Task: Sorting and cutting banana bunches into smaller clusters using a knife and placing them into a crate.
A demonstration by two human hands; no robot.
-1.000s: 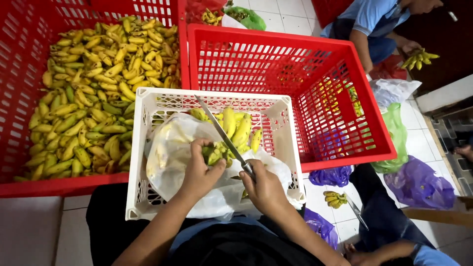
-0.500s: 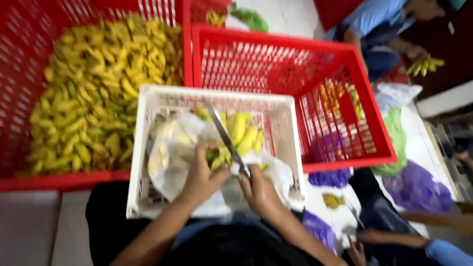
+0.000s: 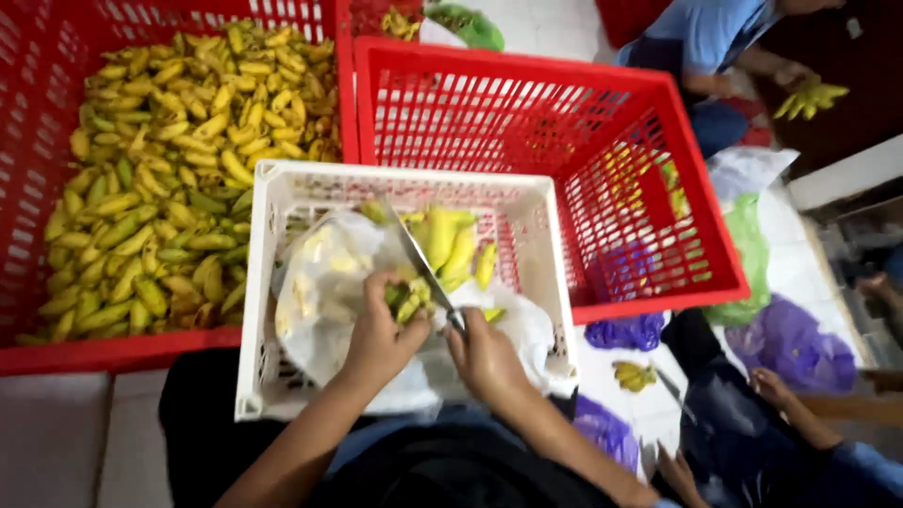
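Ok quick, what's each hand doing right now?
Left hand: closed on a small bunch of bananas.
Right hand: closed on a knife.

One head-worn camera looks steeply down from above the person's lap, close to the work. The white crate (image 3: 282,282) fills the centre, the left hand (image 3: 376,339) and right hand (image 3: 484,357) entering from 6 o'clock. Red crates (image 3: 555,66) lie toward 12; the tiled floor (image 3: 800,273) shows at 3.

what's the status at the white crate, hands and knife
Left hand gripping small green bananas. Right hand holding knife, blade against the bananas. White crate underneath, nothing in the way.
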